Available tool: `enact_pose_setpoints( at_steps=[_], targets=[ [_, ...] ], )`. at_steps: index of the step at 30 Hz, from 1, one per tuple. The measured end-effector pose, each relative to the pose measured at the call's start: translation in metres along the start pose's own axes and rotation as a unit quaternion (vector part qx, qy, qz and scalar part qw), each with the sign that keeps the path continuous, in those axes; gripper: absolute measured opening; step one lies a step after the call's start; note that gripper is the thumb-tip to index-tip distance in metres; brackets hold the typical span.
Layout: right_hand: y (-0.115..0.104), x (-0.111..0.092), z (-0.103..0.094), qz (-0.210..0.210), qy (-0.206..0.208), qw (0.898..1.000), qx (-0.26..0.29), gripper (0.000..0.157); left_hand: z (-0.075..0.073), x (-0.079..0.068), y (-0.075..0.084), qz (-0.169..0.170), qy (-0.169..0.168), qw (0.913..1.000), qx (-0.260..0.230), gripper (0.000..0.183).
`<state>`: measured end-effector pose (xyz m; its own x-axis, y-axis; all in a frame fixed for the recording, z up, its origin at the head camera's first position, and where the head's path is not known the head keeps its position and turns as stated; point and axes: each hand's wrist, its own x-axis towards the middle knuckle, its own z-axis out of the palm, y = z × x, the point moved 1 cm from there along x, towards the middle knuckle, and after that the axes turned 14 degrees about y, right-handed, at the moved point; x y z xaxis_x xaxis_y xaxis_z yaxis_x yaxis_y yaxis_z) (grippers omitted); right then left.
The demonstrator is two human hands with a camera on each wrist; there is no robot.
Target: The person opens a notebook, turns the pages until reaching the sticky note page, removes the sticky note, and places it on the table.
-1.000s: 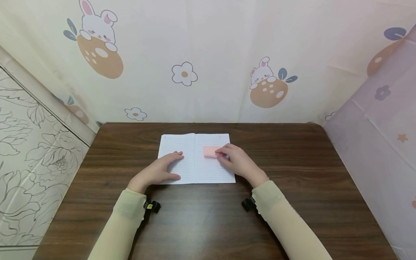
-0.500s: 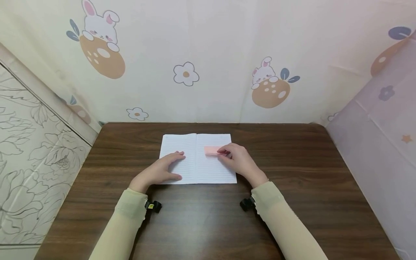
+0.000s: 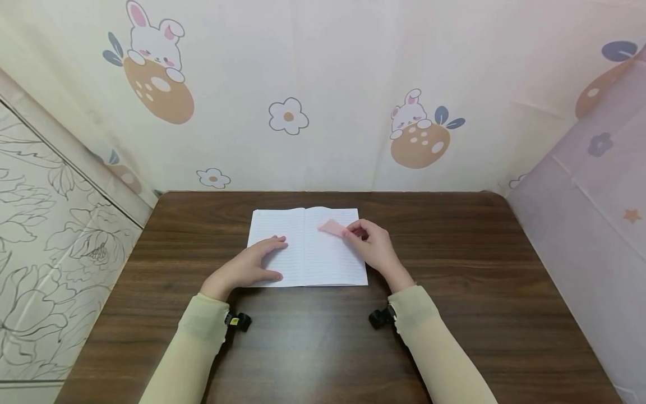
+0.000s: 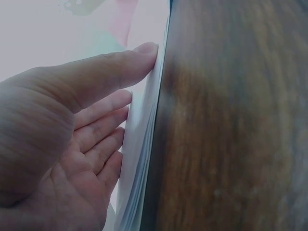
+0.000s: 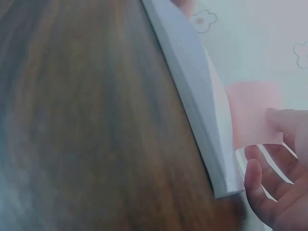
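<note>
An open lined notebook (image 3: 330,264) lies on the brown table. On its right page is a pink sticky note (image 3: 331,227), tilted, its right end pinched between the thumb and fingers of my right hand (image 3: 373,241). In the right wrist view the sticky note (image 5: 255,113) stands up off the page, and the page (image 5: 219,91) bulges upward beneath it. My left hand (image 3: 246,262) rests on the left page with fingers spread. From the left wrist, the thumb of the left hand (image 4: 91,96) lies along the notebook's near edge, fingers straight on the paper.
The dark wood table (image 3: 303,348) stretches around the notebook on all sides. A curtain (image 3: 333,67) with rabbit and flower prints hangs behind its far edge. A small black camera (image 3: 382,318) sits at the right wrist, another (image 3: 239,321) at the left.
My right hand has lifted the pink sticky note by its right end; it lay flat on the page and now tilts up. The right page bulges slightly. The left hand stays in place.
</note>
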<state>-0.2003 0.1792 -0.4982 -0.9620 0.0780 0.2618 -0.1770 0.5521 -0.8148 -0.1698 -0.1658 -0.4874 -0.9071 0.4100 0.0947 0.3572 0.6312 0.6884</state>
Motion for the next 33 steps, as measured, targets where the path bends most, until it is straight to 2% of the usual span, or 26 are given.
enact_pose_setpoints(
  at_steps=[6,9,17,23,28,31,33],
  targets=[
    [0.003,0.000,-0.003,0.062,0.026,0.996,0.054,0.019,0.000,-0.001,-0.001,-0.007,-0.004,1.0000,-0.004,0.080],
    [0.003,0.000,-0.006,0.079,0.038,0.994,0.072,0.020,-0.001,-0.001,0.000,-0.006,-0.004,1.0000,-0.004,0.080],
    [0.003,0.005,-0.015,0.070,0.087,0.987,0.115,0.024,-0.003,-0.001,0.001,-0.007,-0.004,0.9999,-0.014,0.080],
    [0.004,0.007,-0.022,0.065,0.093,0.983,0.141,0.022,-0.002,-0.001,-0.001,-0.008,-0.004,0.9998,-0.017,0.081],
    [0.009,0.009,-0.036,0.026,0.068,0.992,0.102,0.022,-0.001,-0.001,-0.001,-0.006,-0.005,0.9998,-0.018,0.081],
    [0.015,0.013,-0.053,-0.031,0.067,0.997,0.031,0.019,-0.001,-0.001,-0.001,-0.005,-0.006,0.9998,-0.017,0.081],
    [0.020,0.016,-0.065,-0.064,0.073,0.995,-0.016,0.018,0.000,-0.001,-0.001,-0.004,-0.006,0.9998,-0.018,0.081]
  ],
)
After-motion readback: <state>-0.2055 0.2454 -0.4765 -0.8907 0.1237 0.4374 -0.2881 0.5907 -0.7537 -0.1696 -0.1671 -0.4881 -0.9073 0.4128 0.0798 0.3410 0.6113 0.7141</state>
